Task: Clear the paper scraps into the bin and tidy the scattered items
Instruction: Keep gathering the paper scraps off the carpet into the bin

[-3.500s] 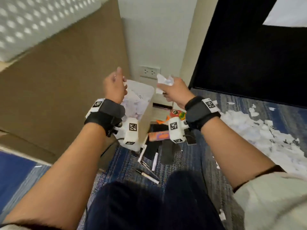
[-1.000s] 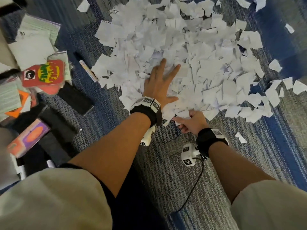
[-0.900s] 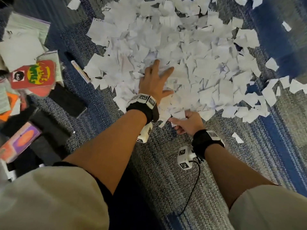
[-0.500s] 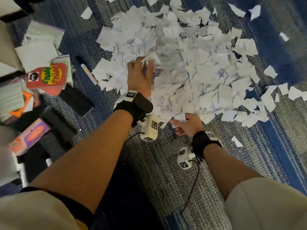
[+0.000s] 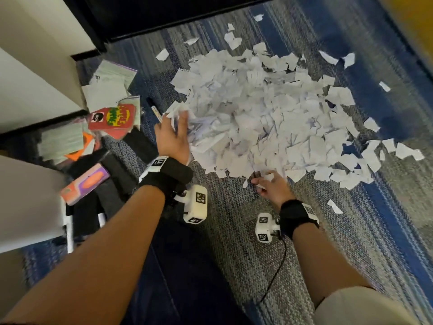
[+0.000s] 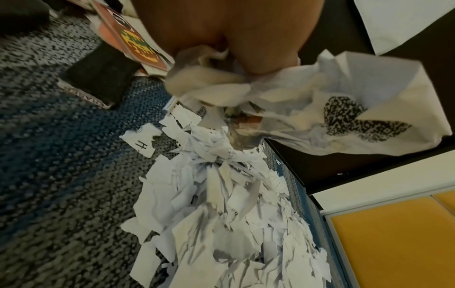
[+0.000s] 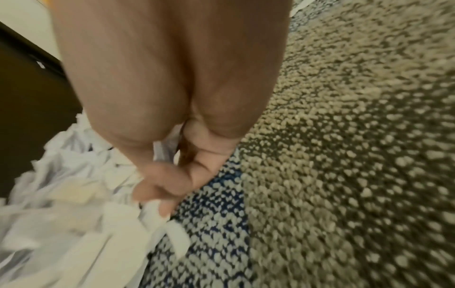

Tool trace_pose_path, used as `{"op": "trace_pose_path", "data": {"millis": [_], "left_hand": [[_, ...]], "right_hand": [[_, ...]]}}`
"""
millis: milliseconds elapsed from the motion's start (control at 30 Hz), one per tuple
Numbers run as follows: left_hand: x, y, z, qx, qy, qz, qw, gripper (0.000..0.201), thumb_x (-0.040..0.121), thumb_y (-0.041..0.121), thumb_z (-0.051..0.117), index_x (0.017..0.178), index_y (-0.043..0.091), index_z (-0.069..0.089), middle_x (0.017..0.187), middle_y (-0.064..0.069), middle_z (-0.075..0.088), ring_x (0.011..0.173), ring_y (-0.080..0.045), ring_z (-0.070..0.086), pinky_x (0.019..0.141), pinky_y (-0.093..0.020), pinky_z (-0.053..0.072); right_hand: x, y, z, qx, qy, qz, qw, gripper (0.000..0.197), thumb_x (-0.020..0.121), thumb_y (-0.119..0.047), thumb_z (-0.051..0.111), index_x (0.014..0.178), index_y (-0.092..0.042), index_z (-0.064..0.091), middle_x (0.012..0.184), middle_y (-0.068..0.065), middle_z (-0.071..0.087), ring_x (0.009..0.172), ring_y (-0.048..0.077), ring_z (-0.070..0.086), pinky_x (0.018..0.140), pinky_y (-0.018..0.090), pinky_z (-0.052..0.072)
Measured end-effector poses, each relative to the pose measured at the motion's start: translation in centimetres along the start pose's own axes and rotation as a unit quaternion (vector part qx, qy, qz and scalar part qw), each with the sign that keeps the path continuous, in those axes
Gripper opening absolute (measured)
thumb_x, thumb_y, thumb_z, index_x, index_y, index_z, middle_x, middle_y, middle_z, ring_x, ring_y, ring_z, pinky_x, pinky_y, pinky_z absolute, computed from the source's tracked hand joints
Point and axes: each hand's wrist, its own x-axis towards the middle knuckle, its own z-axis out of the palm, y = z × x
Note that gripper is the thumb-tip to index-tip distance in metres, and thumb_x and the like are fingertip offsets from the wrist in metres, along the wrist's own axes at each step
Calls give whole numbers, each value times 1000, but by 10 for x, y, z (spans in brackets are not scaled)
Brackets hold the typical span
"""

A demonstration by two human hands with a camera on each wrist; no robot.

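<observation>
A wide heap of white paper scraps [image 5: 264, 118] covers the blue and grey carpet. My left hand [image 5: 174, 132] is at the heap's left edge, lifted a little, gripping a crumpled bunch of scraps [image 6: 283, 97] that bulges out of the fist in the left wrist view. My right hand [image 5: 269, 184] is low at the heap's near edge, its fingers curled and pinching a few scraps [image 7: 157, 214] against the carpet. The bin is not in view.
Scattered items lie left of the heap: a red card pack [image 5: 112, 118], an orange and purple box [image 5: 85, 184], black erasers [image 5: 140, 141], a pen [image 5: 155, 111], paper sheets [image 5: 105, 87] and markers [image 5: 69, 233]. White furniture stands at the left, a dark panel at the back.
I turned from the bin to the heap. My left hand, flat on the scraps a second ago, has closed on a bunch and pulled left. The right hand stays at the near edge.
</observation>
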Motion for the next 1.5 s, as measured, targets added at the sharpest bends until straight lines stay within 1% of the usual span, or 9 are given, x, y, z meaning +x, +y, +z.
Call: {"op": "trace_pose_path", "data": {"millis": [167,267,367,467,600,667,867,1200,1500], "left_hand": [[8,-22,-23,-73,46,5,996,66,90,64,46,107,2,61,105,-24,60,103,-35,58,89,-39,47],[13,-39,-38,-92,76,-24,993,79,81,80,41,103,7,60,103,-22,62,104,-35,59,92,-48,48],[13,-46,-50,-126,74,-48,988,77,79,81,44,112,13,61,109,-17,64,108,-30,61,94,-48,49],[9,-47,-57,-120,71,-34,990,83,80,80,41,116,8,60,108,-18,65,108,-31,60,93,-48,49],[6,-46,-58,-130,58,-37,989,79,80,81,43,116,12,60,111,-16,65,111,-30,60,96,-49,48],[7,-41,-61,-139,61,-31,988,78,82,78,43,109,8,60,106,-19,65,107,-33,61,92,-50,48],[4,1,-77,-167,67,-14,984,61,83,69,42,89,10,55,88,-12,61,87,-23,59,82,-38,48],[-4,69,-221,-221,145,107,959,34,100,44,44,107,14,60,105,-5,68,97,-11,64,84,-25,51],[-38,-7,-420,-192,347,61,916,37,98,50,43,108,17,57,113,-8,65,102,-10,60,93,-27,48]], "right_hand": [[16,-23,19,-186,97,-133,969,13,101,-30,50,111,-21,49,82,7,59,66,25,53,54,31,41],[35,-37,46,-320,83,-229,915,63,81,-44,76,130,-22,42,102,11,65,83,25,62,69,32,50],[52,-35,78,-472,41,-162,865,105,60,-59,85,143,-28,28,132,17,42,113,34,50,93,44,48],[59,-27,97,-552,108,-139,815,87,66,-57,82,133,-27,38,133,17,31,114,42,47,90,48,48],[64,-32,94,-516,79,-126,843,55,86,-23,69,136,-20,46,139,21,39,120,41,48,94,42,47],[60,-40,82,-457,84,-139,874,40,88,-36,64,124,-20,58,119,14,61,109,35,59,87,38,53],[5,-98,63,-93,105,-87,986,62,95,-38,63,145,-11,37,132,6,50,110,24,52,76,35,52],[-109,-231,180,-5,-88,-238,967,60,86,-43,70,136,-19,50,131,-4,60,105,15,57,50,19,48],[-227,-221,414,-146,-291,-316,891,37,94,-37,63,119,-10,61,84,1,63,62,11,53,39,18,36]]}}
